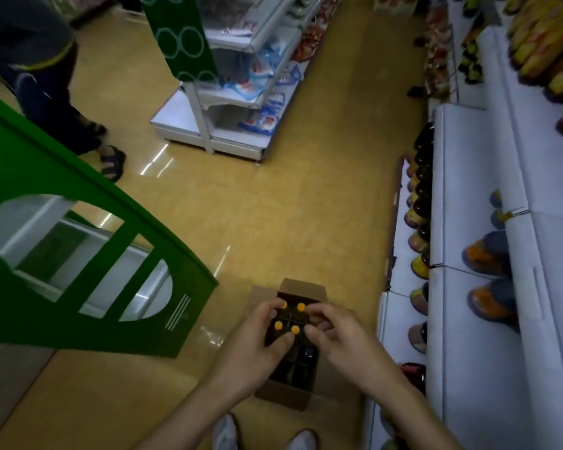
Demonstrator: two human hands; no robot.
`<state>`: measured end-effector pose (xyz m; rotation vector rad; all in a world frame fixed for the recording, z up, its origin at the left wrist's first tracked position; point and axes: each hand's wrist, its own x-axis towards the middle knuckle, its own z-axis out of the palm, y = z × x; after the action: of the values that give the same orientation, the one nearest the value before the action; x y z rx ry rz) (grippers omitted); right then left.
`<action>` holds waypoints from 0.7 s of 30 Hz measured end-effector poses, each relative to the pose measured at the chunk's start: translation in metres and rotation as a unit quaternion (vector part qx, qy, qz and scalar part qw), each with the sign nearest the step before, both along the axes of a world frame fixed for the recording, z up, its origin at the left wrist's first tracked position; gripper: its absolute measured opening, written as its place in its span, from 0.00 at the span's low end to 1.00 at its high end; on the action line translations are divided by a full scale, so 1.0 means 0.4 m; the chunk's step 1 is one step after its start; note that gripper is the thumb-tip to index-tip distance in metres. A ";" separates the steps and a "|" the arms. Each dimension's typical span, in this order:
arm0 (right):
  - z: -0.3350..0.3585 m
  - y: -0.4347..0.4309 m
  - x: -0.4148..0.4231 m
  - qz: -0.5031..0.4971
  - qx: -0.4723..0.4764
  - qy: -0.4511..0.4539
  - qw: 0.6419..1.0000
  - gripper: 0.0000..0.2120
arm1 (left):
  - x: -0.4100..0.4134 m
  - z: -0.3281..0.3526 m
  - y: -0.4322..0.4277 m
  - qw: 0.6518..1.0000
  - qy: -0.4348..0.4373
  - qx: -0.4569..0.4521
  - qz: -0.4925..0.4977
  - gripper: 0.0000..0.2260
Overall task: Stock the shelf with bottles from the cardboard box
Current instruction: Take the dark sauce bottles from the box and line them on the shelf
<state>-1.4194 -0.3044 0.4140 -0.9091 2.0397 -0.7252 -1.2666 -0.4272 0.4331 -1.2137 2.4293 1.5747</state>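
Left hand [257,344] and right hand [337,336] reach into the open cardboard box [303,288] on the floor, fingers curled among orange-capped bottles [278,325]. Can't tell if either grips one.

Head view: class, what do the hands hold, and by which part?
Left hand and right hand clasp the yellow-capped bottles near their necks, over the cardboard box.

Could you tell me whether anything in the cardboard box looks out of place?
No spill or damage shows. One cap in the cardboard box looks dark blue, unlike the four yellow caps further in.
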 end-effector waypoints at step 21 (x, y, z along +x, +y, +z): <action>-1.152 0.030 -0.004 -0.030 0.075 0.085 0.993 0.17 | -0.079 -1.199 -0.034 0.984 -0.017 -0.009 -0.179 0.22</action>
<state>-1.4211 -0.2923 -0.0468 -0.8504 2.2477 -0.5331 -1.2984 -0.4407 -0.0467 -0.7403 2.4678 1.4167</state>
